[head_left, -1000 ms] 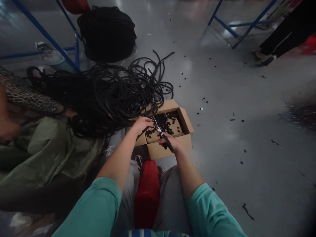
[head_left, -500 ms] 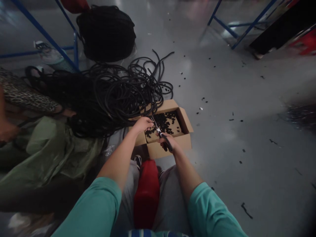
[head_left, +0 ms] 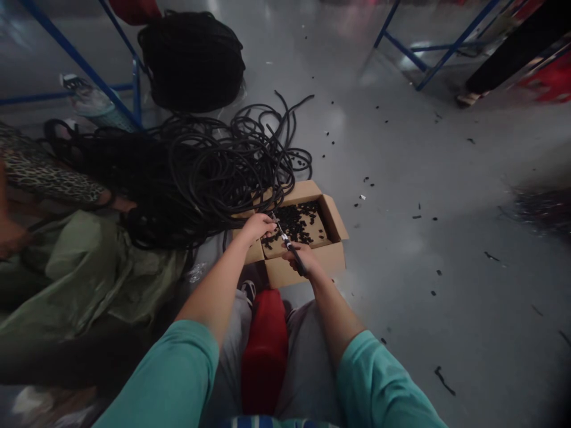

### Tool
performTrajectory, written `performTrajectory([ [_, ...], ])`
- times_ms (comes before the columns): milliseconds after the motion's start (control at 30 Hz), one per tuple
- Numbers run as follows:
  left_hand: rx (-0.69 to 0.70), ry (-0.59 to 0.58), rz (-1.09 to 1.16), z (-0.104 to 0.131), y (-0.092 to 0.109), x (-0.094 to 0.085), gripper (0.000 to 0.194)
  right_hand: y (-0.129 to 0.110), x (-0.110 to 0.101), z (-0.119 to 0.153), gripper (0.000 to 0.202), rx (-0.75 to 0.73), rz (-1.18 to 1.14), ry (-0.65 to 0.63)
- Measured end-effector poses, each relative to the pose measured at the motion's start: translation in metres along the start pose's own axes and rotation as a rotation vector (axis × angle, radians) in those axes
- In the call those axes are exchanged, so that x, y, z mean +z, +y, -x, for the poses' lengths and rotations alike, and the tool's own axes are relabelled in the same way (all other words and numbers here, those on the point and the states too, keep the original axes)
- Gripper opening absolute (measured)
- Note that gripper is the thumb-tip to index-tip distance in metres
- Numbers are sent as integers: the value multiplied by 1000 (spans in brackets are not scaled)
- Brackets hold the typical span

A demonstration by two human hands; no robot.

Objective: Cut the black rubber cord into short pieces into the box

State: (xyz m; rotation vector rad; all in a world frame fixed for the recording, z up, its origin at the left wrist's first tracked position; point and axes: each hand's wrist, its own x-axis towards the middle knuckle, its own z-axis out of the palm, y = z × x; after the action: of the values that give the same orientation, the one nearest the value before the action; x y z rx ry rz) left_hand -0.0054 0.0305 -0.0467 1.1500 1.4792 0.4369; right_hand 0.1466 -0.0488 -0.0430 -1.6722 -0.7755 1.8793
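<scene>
My left hand (head_left: 259, 228) is closed in a pinch over the left side of an open cardboard box (head_left: 307, 268). It appears to grip a black cord (head_left: 236, 223) from the pile; the fingers mostly hide the held end. In my right hand (head_left: 301, 257) is a pair of scissors (head_left: 289, 245) with dark handles, its blades pointing up and left beside my left fingertips. The blades look nearly closed. Many short black pieces (head_left: 292, 221) lie on the box bottom beneath both hands.
A tangled heap of black cord (head_left: 196, 160) spreads left of the box, with a black coiled bundle (head_left: 191, 59) behind. Blue metal frames (head_left: 136, 89) stand further back. Green sheeting (head_left: 89, 267) and another person's hand (head_left: 11, 238) are at left. Black scraps dot the grey floor (head_left: 401, 249).
The scissors' handles and blades have come together, and my right fingers have tightened around them. My left hand stays almost still. At the upper right, another person's leg has shifted.
</scene>
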Motion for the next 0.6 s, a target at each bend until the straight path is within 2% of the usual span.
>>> performTrajectory([
  [133, -4, -77, 103, 6, 6, -2, 12, -4, -3, 1, 51, -19, -123, -144],
  [233, -10, -174, 165, 9, 8, -3, 15, -6, -5, 2, 52, -45, -136, -184],
  [600, -19, -189, 162, 8, 10, -5, 18, -10, -4, 7, 47, -20, -94, -86],
])
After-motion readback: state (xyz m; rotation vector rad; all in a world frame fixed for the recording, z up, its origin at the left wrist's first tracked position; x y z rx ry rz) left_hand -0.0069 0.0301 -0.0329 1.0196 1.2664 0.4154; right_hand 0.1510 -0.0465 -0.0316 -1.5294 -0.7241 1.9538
